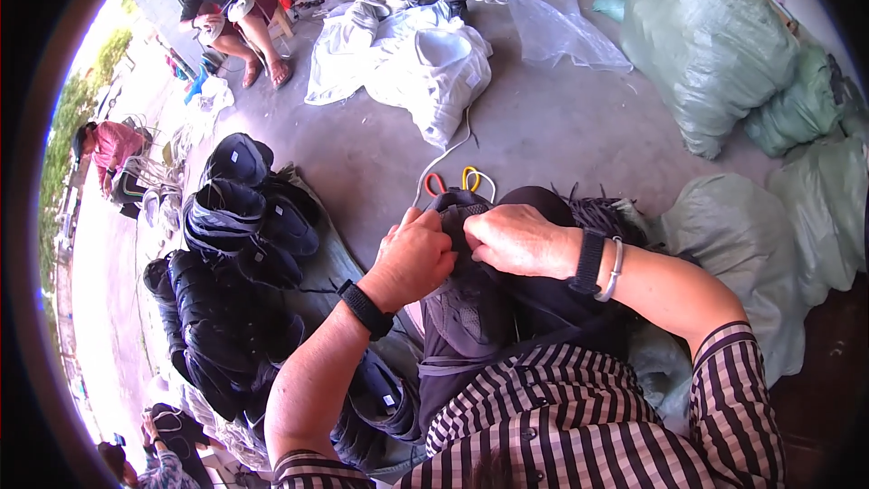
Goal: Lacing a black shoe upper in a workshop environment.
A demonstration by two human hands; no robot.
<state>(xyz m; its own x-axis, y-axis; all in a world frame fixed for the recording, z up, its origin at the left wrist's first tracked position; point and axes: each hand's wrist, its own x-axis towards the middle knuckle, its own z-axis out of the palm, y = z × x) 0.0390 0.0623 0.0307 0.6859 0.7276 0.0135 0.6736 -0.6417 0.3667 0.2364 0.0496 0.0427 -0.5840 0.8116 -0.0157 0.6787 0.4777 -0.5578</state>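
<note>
A dark grey shoe [463, 315] lies on my lap, its mesh part toward my body. Over its far end my left hand [413, 255] is closed, thumb and fingers bunched together. Close beside it, my right hand [518, 239] is also closed, its fingertips pinched at the shoe's upper part. What either hand pinches is too small and dark to make out. A pale cord [441, 159] runs from near my left hand toward a white sack. Just beyond the hands stick up a red loop [434, 184] and a yellow loop [471, 178]. A bundle of dark laces [593, 210] lies right of my knee.
Several dark shoes [217, 308] are piled on my left. White sacks [425, 81] lie on the floor ahead, and bulging green sacks [711, 45] stand at the right. One person [226, 0] sits at the far left; others [113, 156] sit along the left side.
</note>
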